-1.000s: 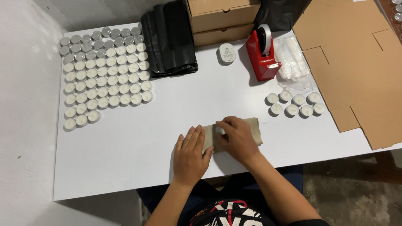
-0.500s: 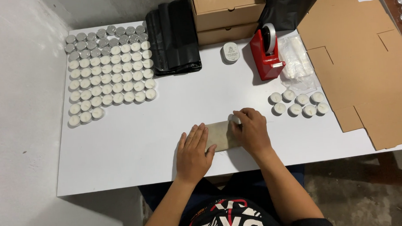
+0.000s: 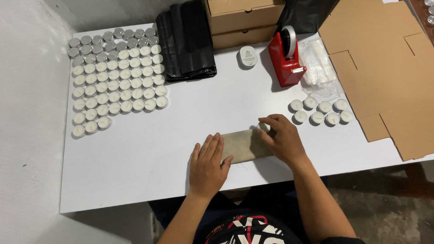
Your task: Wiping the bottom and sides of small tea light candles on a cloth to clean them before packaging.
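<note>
Tealights (image 3: 317, 111) & red tape dispenser (image 3: 286, 59) near right hand (image 3: 282, 139).

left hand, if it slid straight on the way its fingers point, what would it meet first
The left hand points up and slightly right, fingertips on the tan wrapped packet. Past that, bare white table until, probably, the small round white tin.

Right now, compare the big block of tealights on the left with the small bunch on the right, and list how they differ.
The big block of tealights fills the table's far left in many rows; the small bunch has only two short rows.
The big block lies far from both hands; the small bunch sits just beyond the right hand.
The big block's back rows look greyer and metallic; the small bunch all show white wax.
Both stand upright on the white table.
</note>
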